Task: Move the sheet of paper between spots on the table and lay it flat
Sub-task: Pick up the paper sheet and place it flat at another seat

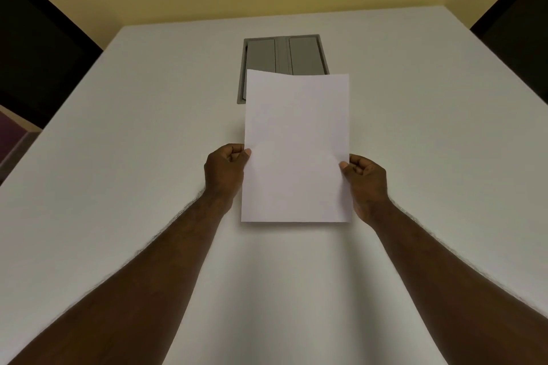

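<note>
Two bare forearms reach up from the lower corners toward mid-frame. The left hand point(224, 169) pinches the left edge of the sheet of paper point(296, 148), thumb on top, fingers curled; the right hand point(366, 179) pinches the right edge likewise. The blank sheet is at frame centre over the white table point(133, 142), its top edge overlapping the grey cable hatch point(267, 53). Dark chairs point(38, 47) fill the upper corners.
</note>
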Available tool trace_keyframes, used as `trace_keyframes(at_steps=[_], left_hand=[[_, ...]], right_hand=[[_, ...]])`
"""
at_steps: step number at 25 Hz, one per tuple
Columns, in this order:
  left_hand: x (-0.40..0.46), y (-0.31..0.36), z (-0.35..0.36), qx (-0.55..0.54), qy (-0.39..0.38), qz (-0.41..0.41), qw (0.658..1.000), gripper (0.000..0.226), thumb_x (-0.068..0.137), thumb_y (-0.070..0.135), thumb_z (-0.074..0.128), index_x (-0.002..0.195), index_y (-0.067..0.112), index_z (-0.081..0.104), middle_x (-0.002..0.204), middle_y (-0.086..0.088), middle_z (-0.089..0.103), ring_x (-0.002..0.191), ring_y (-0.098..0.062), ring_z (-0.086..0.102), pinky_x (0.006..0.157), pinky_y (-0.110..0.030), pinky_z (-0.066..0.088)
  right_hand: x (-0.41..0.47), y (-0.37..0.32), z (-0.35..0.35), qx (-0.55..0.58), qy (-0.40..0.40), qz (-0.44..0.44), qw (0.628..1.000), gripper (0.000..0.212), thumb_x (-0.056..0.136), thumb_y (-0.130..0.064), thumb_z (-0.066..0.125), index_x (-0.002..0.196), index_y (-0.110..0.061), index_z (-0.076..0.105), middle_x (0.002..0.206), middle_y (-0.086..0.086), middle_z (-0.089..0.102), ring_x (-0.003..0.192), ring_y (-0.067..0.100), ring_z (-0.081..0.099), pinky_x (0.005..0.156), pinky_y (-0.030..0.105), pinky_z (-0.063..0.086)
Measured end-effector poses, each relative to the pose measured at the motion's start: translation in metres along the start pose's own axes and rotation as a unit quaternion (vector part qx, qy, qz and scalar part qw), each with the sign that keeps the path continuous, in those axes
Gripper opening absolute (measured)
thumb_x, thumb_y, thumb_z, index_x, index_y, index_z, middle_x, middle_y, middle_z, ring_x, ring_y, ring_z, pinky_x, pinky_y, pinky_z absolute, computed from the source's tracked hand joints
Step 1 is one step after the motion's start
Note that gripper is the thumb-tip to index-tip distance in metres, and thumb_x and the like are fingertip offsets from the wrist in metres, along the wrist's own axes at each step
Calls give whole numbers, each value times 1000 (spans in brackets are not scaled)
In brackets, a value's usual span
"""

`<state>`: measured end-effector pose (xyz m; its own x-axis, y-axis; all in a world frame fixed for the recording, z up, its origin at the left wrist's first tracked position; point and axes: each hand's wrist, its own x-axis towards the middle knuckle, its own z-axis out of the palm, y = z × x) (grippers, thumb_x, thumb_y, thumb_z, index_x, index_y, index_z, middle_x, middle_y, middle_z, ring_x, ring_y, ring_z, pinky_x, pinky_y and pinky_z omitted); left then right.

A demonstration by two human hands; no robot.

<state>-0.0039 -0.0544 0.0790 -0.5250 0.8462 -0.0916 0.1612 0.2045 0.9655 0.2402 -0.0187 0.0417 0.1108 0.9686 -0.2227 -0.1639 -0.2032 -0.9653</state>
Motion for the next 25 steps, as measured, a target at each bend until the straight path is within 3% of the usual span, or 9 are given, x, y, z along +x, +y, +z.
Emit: trace_keyframes(at_steps=[9,11,14,18,25], left_hand=[[-136,76,-38,-48,-54,35,997,16,89,24,66,102,16,69,94,1,72,87,-12,65,80,-24,51],[-165,90,-38,-55,-81,49,994,14,89,24,66,101,19,69,91,1,71,81,-11,62,73,-20,51],[-210,113,-28,-58,-122,67,989,10,89,24,65,97,19,69,81,5,68,69,-8,56,57,-10,45],[-278,141,-8,-60,-183,74,979,15,90,23,64,101,14,70,91,-1,72,77,-9,61,70,-21,48],[-420,191,57,-71,-257,120,956,16,90,22,64,101,14,70,85,7,71,60,10,58,56,-5,43]], right_hand=[[-154,-96,-71,-9,-7,-48,999,20,91,-2,60,105,-13,69,97,3,75,82,14,72,72,24,57],[-191,-113,-95,-15,6,-65,998,20,91,-2,60,105,-15,69,96,1,77,82,13,72,70,23,57],[-245,-140,-136,-22,39,-90,995,21,90,-3,61,104,-16,69,95,1,77,82,14,72,69,23,56],[-315,-170,-194,-27,88,-110,990,20,90,-4,62,101,-20,69,95,0,77,84,13,73,70,22,56],[-428,-210,-326,-48,189,-145,970,20,89,-12,65,97,-31,67,100,-5,76,89,9,72,72,23,58]])
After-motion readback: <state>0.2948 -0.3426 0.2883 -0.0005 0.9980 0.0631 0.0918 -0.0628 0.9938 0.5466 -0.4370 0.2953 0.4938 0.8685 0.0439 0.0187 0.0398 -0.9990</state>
